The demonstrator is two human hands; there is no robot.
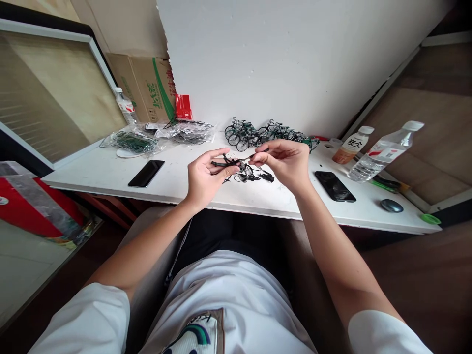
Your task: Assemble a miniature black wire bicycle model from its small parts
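Holding a small black part [229, 161] between its thumb and fingers, the left hand [205, 174] is turning its palm upward above the white worktop [173, 192]. The right hand [289, 160] is pinching a thin dark piece [261, 151] with thumb and forefinger, and this piece is pointing toward the left hand; it is perhaps a small tool, but the view is too small to be sure. Both hands are being near to each other, and the black part is lying between them, on the left hand's fingers.

Just below and between the hands, several loose black pieces [250, 173] are resting on the worktop. Beyond the hands, a group of miniature bicycles [275, 132], dark and green, is standing close to the wall [295, 59]. Beyond the left hand and to its left, clear plastic bags [193, 132] with dark and green contents are lying in front of a cardboard box [142, 86] and a red packet [183, 105].

To the left of the left hand, a black phone [146, 173] is lying flat. To the right of the right hand, a second phone [335, 186] is lying, and farther right two bottles are standing: one orange-labelled bottle [353, 146] and one clear bottle [384, 153].
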